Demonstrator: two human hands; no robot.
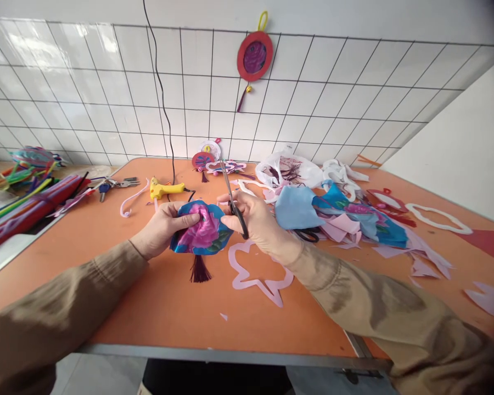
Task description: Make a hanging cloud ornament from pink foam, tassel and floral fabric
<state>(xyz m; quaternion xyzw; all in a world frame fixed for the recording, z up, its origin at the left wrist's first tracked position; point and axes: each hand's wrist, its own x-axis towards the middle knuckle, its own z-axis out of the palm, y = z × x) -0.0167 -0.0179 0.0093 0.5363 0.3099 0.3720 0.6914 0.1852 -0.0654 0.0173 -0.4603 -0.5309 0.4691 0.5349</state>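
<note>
Between my thumb and fingers, my left hand (161, 227) grips the left side of a blue satin fabric piece (203, 227) with a large pink flower. From its lower edge hangs a dark purple tassel (200, 270). Black-handled scissors (235, 208) are in my right hand (257, 219), their blades pointing up and away. The thumb of that hand is at the right edge of the fabric. Below it on the table lies a pink wavy-edged paper outline (241, 277).
A yellow glue gun (167, 189) with a cord lies behind my left hand. Fabric and paper scraps (354, 222) are heaped at right, near a white plastic bag (288, 170). Keys (104, 189) and coloured pipe cleaners (20, 214) lie left. A red round ornament (242, 57) hangs on the wall.
</note>
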